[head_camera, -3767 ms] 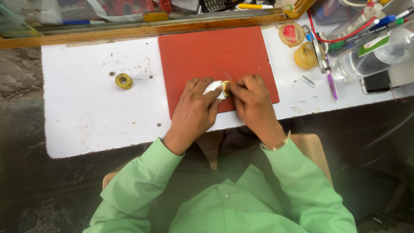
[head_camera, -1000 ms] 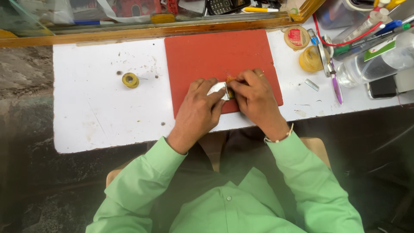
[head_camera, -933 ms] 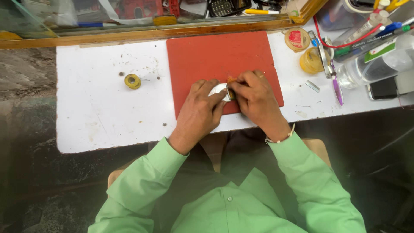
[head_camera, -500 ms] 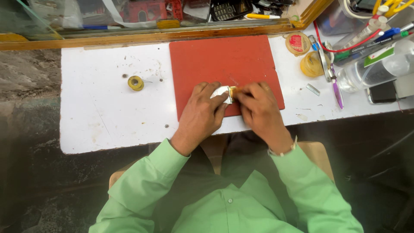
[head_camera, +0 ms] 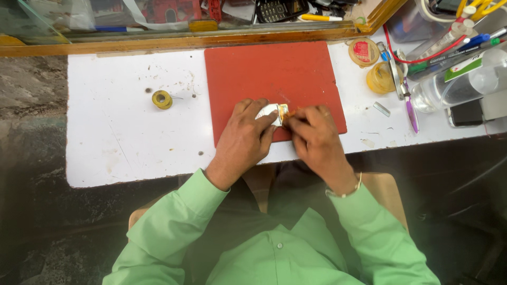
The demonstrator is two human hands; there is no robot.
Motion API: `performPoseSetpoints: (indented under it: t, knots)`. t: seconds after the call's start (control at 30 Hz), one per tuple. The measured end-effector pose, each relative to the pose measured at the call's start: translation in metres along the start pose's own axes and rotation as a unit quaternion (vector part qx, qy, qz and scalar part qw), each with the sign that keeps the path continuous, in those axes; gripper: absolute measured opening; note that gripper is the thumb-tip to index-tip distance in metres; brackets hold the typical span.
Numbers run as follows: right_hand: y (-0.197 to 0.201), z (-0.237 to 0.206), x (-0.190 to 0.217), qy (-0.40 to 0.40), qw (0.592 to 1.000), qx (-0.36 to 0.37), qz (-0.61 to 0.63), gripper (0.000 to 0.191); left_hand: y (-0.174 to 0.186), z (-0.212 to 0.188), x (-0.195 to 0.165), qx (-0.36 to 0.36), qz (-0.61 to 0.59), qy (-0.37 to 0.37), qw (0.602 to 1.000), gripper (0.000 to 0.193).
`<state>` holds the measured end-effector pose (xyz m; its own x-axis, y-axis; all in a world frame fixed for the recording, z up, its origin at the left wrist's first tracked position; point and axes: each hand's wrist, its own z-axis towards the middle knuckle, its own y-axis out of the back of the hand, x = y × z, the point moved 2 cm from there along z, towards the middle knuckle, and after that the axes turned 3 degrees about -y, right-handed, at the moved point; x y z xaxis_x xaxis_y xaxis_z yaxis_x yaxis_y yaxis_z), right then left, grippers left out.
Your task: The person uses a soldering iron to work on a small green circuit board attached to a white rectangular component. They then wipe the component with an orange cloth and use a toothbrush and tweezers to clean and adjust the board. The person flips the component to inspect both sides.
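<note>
Both hands meet over the near edge of a red mat (head_camera: 274,74) on a white worktable (head_camera: 116,137). My left hand (head_camera: 244,138) pinches a small white and gold part (head_camera: 274,112) between thumb and fingers. My right hand (head_camera: 316,138) closes its fingertips on the same part from the right. Most of the part is hidden by the fingers. Both sleeves are light green, and a thin bangle sits on the right wrist.
A small yellow spool (head_camera: 162,99) lies left of the mat. Two round yellow tins (head_camera: 372,66), tweezers, a purple tool, pens, a clear plastic bottle (head_camera: 454,84) and a dark phone (head_camera: 465,112) crowd the right end. A wooden-framed glass case (head_camera: 185,39) runs along the back.
The view has shifted slightly, so the table sits a little further right and lower. Both hands stay together on the small part, with only small finger movements.
</note>
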<state>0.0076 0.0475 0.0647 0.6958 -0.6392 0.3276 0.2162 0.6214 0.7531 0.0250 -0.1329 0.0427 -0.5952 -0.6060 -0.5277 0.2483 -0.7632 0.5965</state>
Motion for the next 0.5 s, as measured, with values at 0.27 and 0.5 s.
performPoseSetpoints:
  t: [0.27,0.5]
  knots:
    - [-0.0044,0.0025,-0.0048,-0.012,1.0,0.006,-0.005,0.024,-0.0009,0.0006,-0.0008,0.004,-0.005,0.007,1.0,0.026]
    - [-0.0026,0.0056,-0.0039,-0.025,0.999,0.022,-0.004,0.023,-0.0028,0.0001,-0.0026,-0.008,-0.005,0.001,1.0,0.027]
